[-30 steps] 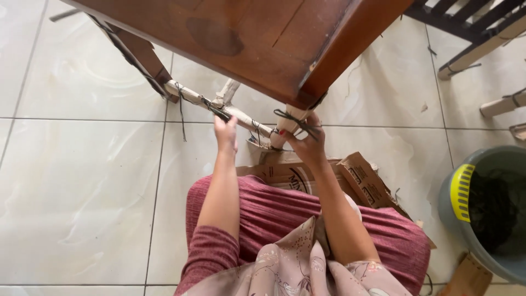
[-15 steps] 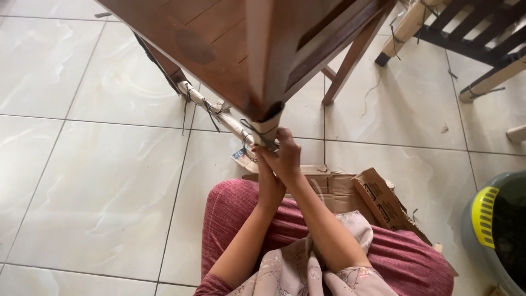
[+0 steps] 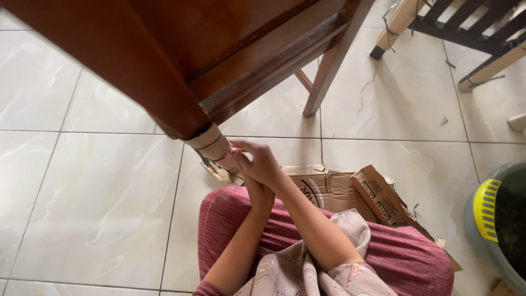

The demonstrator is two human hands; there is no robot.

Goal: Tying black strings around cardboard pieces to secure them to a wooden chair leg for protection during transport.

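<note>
Setting: furniture workshop or packing area w/ domestic-type finish. Evidence, ref. the brown wooden chair (image 3: 181,60) overhead: glossy pale floor tiles (image 3: 93,197) beneath it; second wooden furniture frame (image 3: 466,33) well to its right, far side; flattened cardboard (image 3: 350,189) below-right of its wrapped leg; grey bin w/ yellow handle (image 3: 496,219) far right.

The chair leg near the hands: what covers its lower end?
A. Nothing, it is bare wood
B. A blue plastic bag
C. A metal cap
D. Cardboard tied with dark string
D: the chair leg ends in a tan cardboard wrap with dark string around it, at the right hand.
</note>
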